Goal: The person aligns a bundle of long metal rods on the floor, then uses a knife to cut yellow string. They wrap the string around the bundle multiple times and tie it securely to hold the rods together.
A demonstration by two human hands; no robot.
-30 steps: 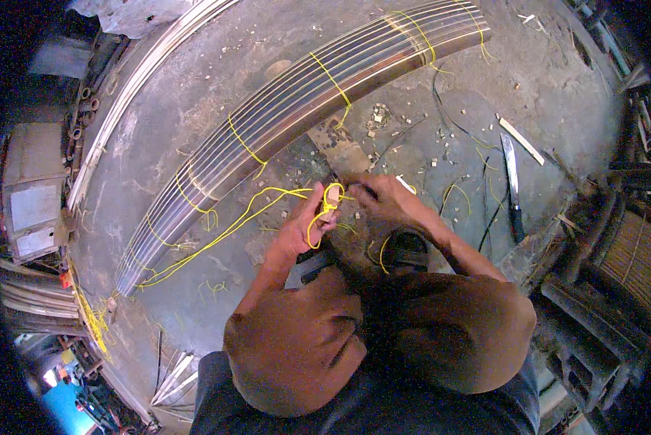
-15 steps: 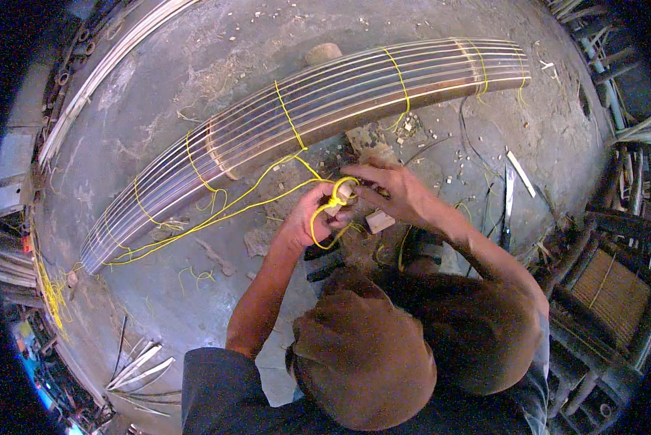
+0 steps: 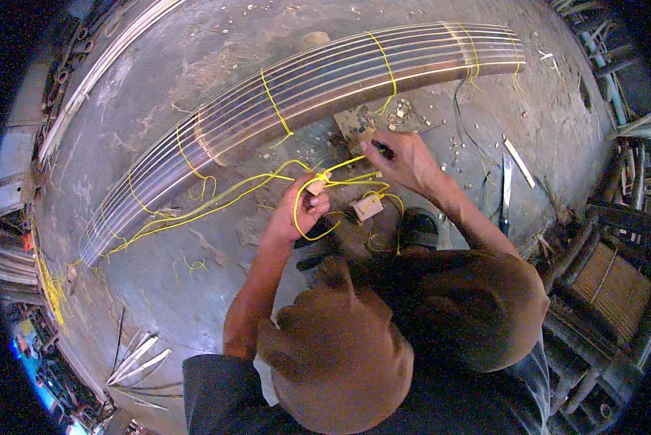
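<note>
Left hand (image 3: 296, 214) and right hand (image 3: 405, 159) each clamp one yellow cord (image 3: 224, 197) beside one bundle (image 3: 325, 80) bound by six ties.

Lighting is even, diffuse daylight with a bluish-grey cast over the concrete floor (image 3: 159, 109). I see no hard glare; the bundle of long strips (image 3: 325, 80) shows only a soft sheen along its upper edges. Shadows are weak and lie close beneath my knees. Fisheye distortion is strong: the straight bundle bows into an arc, and a black vignette closes all corners. Detail is sharp at centre, smeared and dim toward the rim. My yellow cord (image 3: 217, 199) reads oversaturated.
</note>
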